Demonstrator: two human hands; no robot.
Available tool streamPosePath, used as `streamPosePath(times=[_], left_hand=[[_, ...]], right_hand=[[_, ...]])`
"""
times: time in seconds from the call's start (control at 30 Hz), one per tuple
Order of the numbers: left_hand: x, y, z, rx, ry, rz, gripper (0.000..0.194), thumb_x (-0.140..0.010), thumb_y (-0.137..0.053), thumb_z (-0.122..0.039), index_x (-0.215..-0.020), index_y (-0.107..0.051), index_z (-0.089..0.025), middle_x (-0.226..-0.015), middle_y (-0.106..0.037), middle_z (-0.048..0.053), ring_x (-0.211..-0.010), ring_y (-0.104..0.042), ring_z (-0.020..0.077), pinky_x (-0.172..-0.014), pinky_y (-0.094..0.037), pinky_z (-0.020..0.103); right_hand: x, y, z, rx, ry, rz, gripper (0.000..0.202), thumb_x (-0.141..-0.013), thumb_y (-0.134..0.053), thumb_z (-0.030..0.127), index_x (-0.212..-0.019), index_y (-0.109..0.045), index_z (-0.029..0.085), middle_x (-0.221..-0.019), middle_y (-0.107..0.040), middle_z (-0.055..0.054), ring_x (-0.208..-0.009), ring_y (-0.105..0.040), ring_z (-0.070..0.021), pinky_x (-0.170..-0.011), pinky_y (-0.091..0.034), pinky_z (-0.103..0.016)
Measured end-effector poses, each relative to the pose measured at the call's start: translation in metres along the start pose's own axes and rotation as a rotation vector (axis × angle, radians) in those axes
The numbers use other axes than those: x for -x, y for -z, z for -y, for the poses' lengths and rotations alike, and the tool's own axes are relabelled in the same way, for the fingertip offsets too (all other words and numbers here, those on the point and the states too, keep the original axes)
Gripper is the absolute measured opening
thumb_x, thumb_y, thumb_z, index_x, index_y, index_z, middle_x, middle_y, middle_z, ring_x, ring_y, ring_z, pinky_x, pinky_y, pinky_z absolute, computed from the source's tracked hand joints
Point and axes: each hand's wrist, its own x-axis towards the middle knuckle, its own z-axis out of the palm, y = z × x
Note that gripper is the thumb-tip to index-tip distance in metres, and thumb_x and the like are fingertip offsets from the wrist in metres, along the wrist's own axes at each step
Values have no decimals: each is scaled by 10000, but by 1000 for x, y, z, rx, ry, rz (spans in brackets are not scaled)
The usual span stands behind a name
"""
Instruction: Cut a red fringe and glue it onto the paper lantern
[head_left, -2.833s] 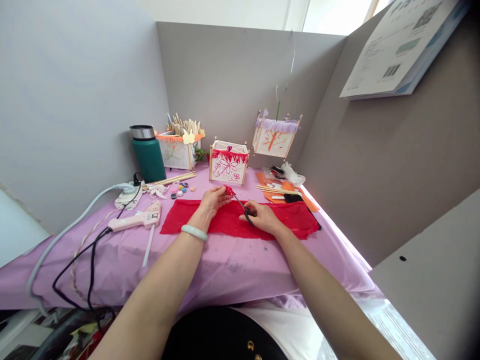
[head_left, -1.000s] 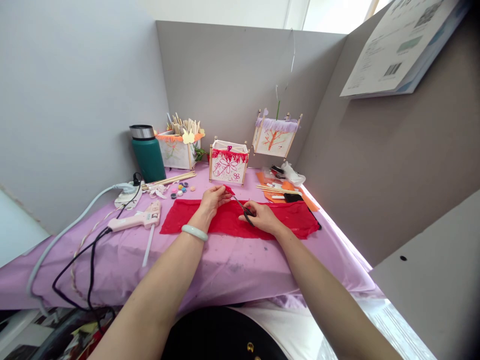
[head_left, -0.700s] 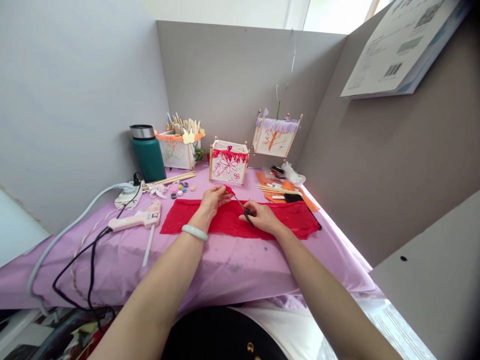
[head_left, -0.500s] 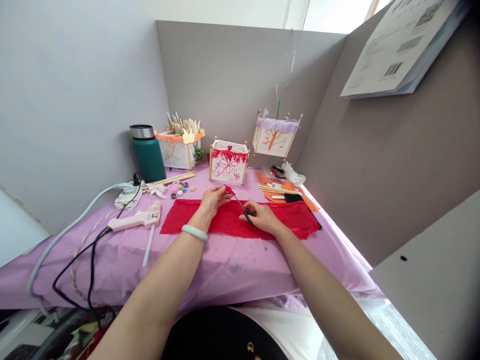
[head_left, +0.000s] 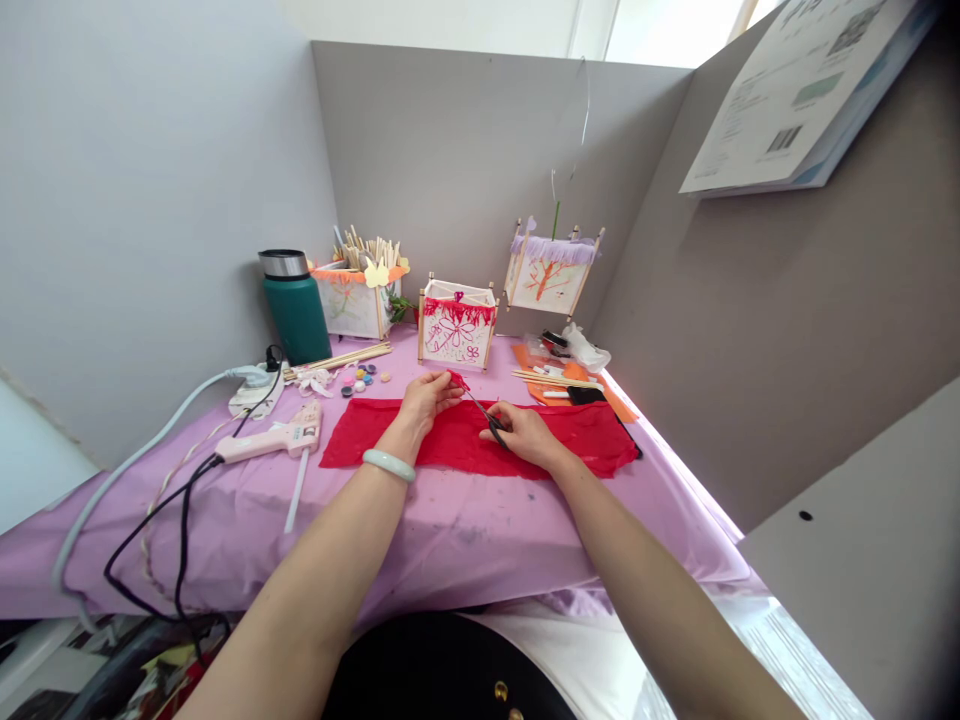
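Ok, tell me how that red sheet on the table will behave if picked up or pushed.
The red sheet is probably floppy, given its wrinkles and uneven edges. It looks thin, so likely light for its size. Pushed, it may bunch up, being spread flat across the purple cloth.

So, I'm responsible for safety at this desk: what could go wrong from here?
The scissors in the right hand point toward the left hand, so a slip might nick its fingers. The small red piece pinched there leaves little margin, so a cut could stray. Also, black cords trail from the glue gun over the front of the purple-covered table; a snag could perhaps drag the gun off.
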Motion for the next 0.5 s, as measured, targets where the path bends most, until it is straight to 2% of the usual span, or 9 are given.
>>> streamPosePath(times=[0.5], left_hand=[[2, -3, -1, -50, 32, -7, 44, -789, -589, -139, -755, -576, -115, -630, -657, 56, -578, -651, 149, -596, -528, 262]], right_hand=[[1, 0, 1, -16, -3, -9, 396, -719, -617, 542, -916, -584, 200, -608, -518, 42, -558, -470, -113, -521, -298, -216]])
